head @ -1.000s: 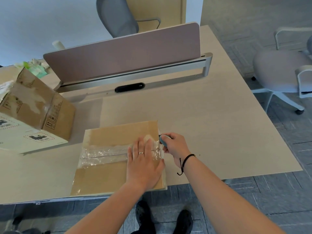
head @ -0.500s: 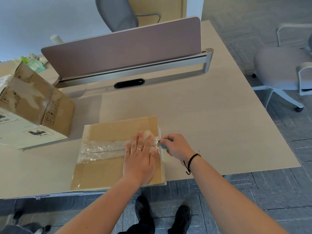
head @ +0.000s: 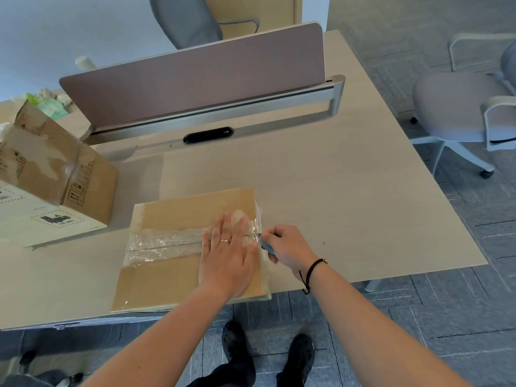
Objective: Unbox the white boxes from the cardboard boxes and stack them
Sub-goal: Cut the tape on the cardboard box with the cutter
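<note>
Two hands work the flat brown cardboard box [head: 167,263]: left hand [head: 227,258] spread flat, pinning it; right hand [head: 289,248] fingers closed on a blue cutter [head: 265,244] at its taped right edge.

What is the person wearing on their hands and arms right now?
Both forearms are bare, with no sleeves in view. The left hand has a thin silver ring on one finger. The right hand has a black cord bracelet at the wrist, its loose end dangling.
</note>
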A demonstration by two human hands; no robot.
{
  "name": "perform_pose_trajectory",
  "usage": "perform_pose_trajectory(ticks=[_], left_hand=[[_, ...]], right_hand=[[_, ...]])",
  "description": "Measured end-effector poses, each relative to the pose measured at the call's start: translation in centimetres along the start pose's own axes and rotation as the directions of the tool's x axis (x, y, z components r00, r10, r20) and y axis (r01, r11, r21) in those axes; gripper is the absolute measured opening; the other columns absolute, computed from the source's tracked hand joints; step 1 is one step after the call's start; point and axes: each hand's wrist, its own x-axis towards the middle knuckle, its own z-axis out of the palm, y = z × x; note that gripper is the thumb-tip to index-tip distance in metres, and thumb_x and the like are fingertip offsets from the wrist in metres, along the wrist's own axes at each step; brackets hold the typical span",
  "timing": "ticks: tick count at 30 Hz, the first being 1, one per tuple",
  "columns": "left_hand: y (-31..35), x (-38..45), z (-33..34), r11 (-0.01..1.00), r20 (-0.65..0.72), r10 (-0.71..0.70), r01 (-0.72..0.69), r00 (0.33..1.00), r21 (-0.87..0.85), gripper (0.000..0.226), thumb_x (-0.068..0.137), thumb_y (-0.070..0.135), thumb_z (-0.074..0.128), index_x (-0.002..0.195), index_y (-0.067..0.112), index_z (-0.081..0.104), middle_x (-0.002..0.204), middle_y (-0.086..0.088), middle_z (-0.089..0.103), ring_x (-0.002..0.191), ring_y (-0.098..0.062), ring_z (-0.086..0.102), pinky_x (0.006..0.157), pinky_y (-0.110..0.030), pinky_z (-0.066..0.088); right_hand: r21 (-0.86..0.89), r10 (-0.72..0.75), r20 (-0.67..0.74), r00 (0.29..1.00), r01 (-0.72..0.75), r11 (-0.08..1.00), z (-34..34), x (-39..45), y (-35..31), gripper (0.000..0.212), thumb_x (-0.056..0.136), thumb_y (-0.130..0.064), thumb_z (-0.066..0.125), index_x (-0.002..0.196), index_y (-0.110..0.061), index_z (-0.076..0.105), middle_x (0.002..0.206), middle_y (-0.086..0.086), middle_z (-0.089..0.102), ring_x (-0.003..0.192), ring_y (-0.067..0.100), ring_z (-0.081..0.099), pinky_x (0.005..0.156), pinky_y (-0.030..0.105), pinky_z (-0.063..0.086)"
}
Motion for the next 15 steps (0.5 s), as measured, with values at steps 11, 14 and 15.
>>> perform_pose_trajectory(ticks=[11,14,15], left_hand=[[0.36,-0.90,-0.32,0.998,0.017,0.031,-0.032,0.999,0.057,0.098,0.078,0.080,0.014,0.157,0.027,-0.009,0.165,-0.003,-0.020,0.151,-0.022,-0.021,0.123,-0.051,-0.006],[0.55,-0.99,-0.34,0.999,-0.001,0.041,-0.041,0.999,0.034,0.101,0.075,0.079,0.019,0.158,0.025,-0.002,0.167,0.000,-0.013,0.152,-0.022,-0.016,0.123,-0.054,-0.005],[0.66,-1.00,-0.30,0.999,-0.013,0.043,-0.043,0.999,0.019,0.101,0.075,0.079,0.021,0.158,0.025,0.001,0.167,0.001,-0.011,0.153,-0.021,-0.014,0.122,-0.054,-0.005]], right_hand=[[0.068,0.027,-0.035,0.999,-0.025,0.997,0.49,-0.48,0.73,0.019,0.097,-0.011,0.058,0.080,-0.006,0.063,0.065,0.008,0.059,0.048,0.016,0.053,0.052,0.030,0.047],[0.119,0.059,-0.036,0.998,-0.054,0.991,0.57,-0.49,0.94,0.018,0.098,-0.013,0.059,0.081,-0.007,0.062,0.069,0.011,0.061,0.047,0.016,0.054,0.050,0.029,0.047],[0.129,0.064,-0.037,0.997,-0.059,0.990,0.61,-0.47,0.97,0.018,0.098,-0.014,0.059,0.081,-0.008,0.061,0.070,0.011,0.062,0.048,0.016,0.055,0.050,0.028,0.047]])
